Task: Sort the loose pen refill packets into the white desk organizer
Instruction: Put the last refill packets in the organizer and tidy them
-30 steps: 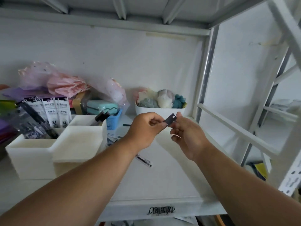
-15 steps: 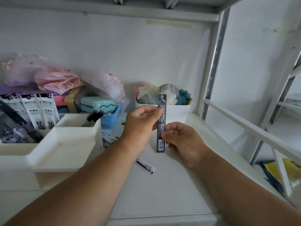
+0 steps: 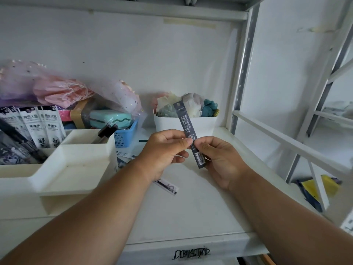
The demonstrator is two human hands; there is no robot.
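The dark packet (image 3: 189,134), edge-on a second ago, now stands upright, pinched by left hand (image 3: 166,150) and right hand (image 3: 219,157); likely checked before going into the organizer (image 3: 76,169).

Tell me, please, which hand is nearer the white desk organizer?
Left. The left hand is just right of the white desk organizer; the right hand is farther right.

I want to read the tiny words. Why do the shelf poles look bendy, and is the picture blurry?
Head view: the wide lens bends the shelf poles near the edges; light is soft, without glare; the dark packet pinched by both hands is fairly sharp, but its print is too small to read.
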